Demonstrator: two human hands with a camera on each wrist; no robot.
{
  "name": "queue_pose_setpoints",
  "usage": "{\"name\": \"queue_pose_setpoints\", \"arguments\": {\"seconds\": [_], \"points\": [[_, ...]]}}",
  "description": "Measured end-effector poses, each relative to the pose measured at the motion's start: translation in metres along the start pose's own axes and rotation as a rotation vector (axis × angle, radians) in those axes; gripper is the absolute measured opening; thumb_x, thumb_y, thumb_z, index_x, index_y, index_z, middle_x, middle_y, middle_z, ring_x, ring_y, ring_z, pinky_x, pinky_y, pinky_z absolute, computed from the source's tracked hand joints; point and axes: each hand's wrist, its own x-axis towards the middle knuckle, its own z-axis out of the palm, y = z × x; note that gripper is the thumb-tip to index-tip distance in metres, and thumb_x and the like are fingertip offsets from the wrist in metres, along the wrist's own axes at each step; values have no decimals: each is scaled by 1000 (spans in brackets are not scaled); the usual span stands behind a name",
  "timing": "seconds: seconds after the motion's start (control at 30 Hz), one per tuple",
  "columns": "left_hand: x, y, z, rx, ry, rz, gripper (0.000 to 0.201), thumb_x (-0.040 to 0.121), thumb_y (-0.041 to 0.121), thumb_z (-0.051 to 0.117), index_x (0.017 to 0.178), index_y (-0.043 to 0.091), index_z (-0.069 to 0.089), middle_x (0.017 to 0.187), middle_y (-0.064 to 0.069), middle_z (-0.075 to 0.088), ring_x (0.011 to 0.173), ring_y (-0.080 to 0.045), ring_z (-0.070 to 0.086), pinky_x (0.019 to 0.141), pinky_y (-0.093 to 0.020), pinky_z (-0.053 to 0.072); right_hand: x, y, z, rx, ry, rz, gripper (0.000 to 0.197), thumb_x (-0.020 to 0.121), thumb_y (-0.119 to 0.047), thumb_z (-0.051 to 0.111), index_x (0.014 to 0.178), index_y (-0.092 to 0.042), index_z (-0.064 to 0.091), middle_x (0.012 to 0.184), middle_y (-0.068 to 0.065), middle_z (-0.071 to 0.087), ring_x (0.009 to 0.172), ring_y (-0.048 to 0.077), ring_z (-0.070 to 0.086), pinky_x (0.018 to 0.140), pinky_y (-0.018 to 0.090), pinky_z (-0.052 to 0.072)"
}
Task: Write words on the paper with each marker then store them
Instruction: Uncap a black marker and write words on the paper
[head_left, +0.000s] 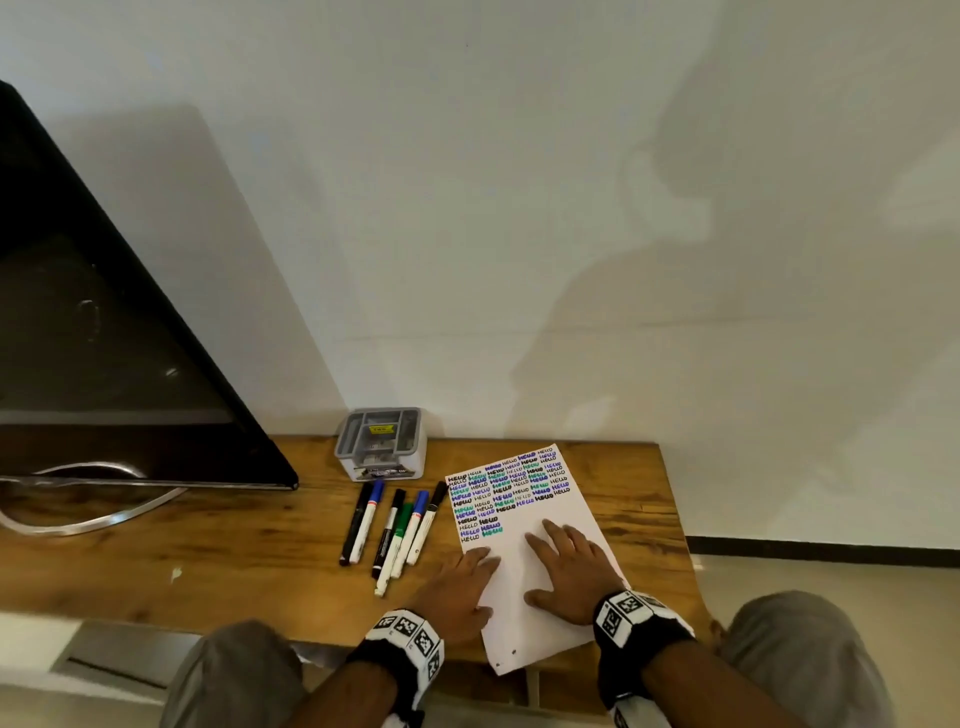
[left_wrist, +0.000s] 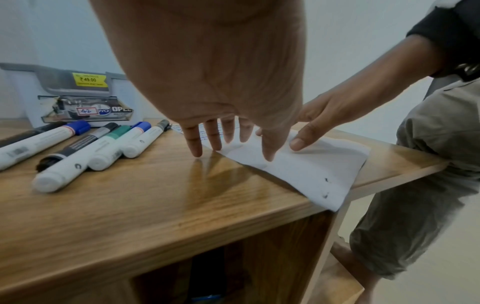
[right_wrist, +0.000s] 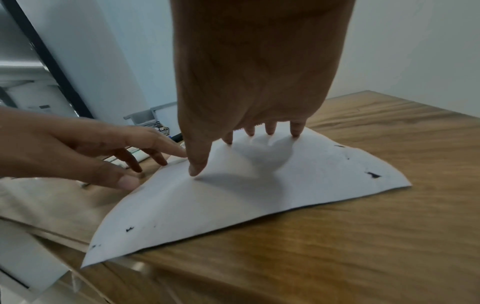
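Note:
A white sheet of paper (head_left: 524, 582) lies tilted on the wooden table (head_left: 234, 561), its upper half filled with rows of "HELLO" in black, blue and green. Its near corner hangs over the table's front edge. My right hand (head_left: 569, 571) lies flat on the paper (right_wrist: 233, 197) with straight, spread fingers (right_wrist: 194, 164). My left hand (head_left: 457, 587) rests open at the paper's left edge (left_wrist: 298, 164), fingertips (left_wrist: 194, 144) touching table and sheet. Several capped markers (head_left: 395, 530) lie side by side left of the paper (left_wrist: 78, 148). A grey organizer box (head_left: 382, 441) stands behind them.
A black monitor (head_left: 104, 338) on a curved metal stand (head_left: 78, 514) fills the left of the table. A white wall stands right behind the table. The table's right edge is close to the paper. My knees show below the front edge.

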Motion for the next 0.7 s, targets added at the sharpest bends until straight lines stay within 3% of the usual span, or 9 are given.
{"name": "queue_pose_setpoints", "arguments": {"seconds": [0.1, 0.23, 0.4, 0.6, 0.7], "points": [[-5, -8, -3, 38, 38, 32, 65, 99, 32, 50, 156, 21, 22, 166, -2, 15, 151, -23, 17, 122, -41, 19, 6, 8, 0, -43, -25, 11, 84, 94, -62, 53, 161, -36, 8, 172, 1, -4, 157, 33, 0, 124, 59, 10], [-4, -22, -13, 18, 192, -25, 54, 97, 29, 49, 148, 26, 34, 156, 2, 33, 142, -23, 33, 115, -43, 32, 7, 19, -8, -21, -71, 25, 86, 89, -57, 64, 158, -39, 16, 171, 0, 0, 157, 34, 1, 122, 64, 14], [7, -40, -28, 73, 285, -209, 49, 98, 32, 48, 144, 23, 36, 150, -3, 37, 136, -26, 38, 110, -45, 32, 11, 34, -19, -18, -118, 34, 97, 79, -42, 82, 155, -38, 22, 169, 0, 7, 156, 33, 6, 120, 63, 25], [23, -75, -22, 62, 301, -382, 62, 97, 39, 53, 150, 18, 30, 152, -7, 41, 138, -28, 41, 110, -44, 36, 13, 44, -29, -133, -222, -80, 108, 79, -31, 85, 159, -43, 13, 169, 3, 2, 156, 32, 3, 123, 58, 23], [27, -83, -16, 91, 300, -374, 49, 96, 39, 53, 139, 19, 43, 139, -4, 52, 125, -25, 53, 102, -42, 39, 16, 44, -31, -164, -237, -165, 109, 77, -29, 86, 157, -47, 15, 169, 2, 3, 155, 29, 5, 124, 55, 22]]}}
